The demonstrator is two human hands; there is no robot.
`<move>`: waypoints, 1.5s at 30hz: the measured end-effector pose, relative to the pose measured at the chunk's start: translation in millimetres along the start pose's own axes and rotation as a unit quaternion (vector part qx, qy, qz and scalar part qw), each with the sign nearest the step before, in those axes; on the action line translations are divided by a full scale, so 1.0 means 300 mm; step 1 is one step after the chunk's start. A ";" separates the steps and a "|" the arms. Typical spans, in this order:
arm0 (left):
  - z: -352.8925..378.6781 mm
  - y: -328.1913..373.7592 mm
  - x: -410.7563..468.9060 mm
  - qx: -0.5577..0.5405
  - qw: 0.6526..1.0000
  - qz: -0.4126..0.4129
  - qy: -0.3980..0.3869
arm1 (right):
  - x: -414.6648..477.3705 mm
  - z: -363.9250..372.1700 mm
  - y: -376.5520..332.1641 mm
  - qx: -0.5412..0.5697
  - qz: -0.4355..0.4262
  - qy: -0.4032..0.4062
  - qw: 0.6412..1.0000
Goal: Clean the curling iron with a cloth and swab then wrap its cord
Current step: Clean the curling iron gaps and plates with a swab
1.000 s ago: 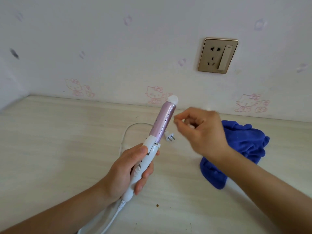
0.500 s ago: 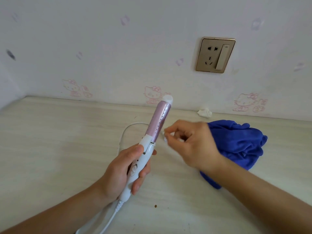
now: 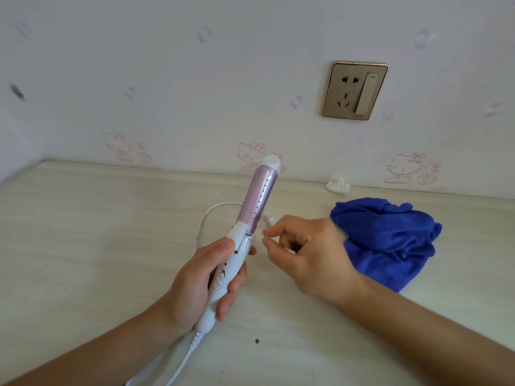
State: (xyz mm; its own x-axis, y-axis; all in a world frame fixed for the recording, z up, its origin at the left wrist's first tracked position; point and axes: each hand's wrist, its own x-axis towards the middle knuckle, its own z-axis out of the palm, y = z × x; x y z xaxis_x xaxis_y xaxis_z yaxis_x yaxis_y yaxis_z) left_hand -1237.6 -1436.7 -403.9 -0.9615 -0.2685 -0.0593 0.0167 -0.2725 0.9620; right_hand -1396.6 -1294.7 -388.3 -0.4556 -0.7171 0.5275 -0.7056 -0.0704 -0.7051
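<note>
My left hand (image 3: pixel 206 277) wraps the curling iron (image 3: pixel 257 201) by its handle, tilted up over the counter's (image 3: pixel 111 246) middle. My right hand (image 3: pixel 312 254) pinches what looks like a swab (image 3: pixel 264 238) just beside it. Swabbing step, I judge; next I must ease the tip into the seam.

Left hand (image 3: pixel 195 282) grips curling iron (image 3: pixel 257 201), tip up; right hand (image 3: pixel 315 260) pinches swab (image 3: pixel 264 239) (blurred) alongside.

I have lots of room on the left of the worktop (image 3: pixel 83 232), but the cord (image 3: pixel 206 218) loops in the middle and the blue cloth (image 3: pixel 390 235) blocks the right.
</note>
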 end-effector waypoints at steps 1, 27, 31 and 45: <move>0.000 0.001 0.000 0.003 1.000 0.000 0.000 | -0.007 0.002 0.001 -0.002 -0.005 -0.002 1.000; 0.003 0.014 0.002 -0.035 0.999 -0.021 0.018 | 0.099 -0.072 0.034 0.075 0.069 0.054 0.993; 0.000 0.017 0.002 -0.052 0.998 -0.023 0.016 | 0.091 -0.077 0.024 0.088 0.076 0.050 0.992; -0.006 0.024 0.002 -0.085 0.996 -0.028 0.025 | 0.078 -0.061 0.036 0.088 0.092 0.025 0.992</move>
State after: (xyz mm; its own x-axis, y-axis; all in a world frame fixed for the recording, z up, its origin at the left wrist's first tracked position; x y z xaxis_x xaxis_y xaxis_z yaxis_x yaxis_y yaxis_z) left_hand -1237.6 -1440.7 -397.5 -0.9474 -0.2928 -0.1290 0.0139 -0.4404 0.8977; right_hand -1424.7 -1299.5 -374.8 -0.5976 -0.6938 0.4020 -0.5045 -0.0643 -0.8610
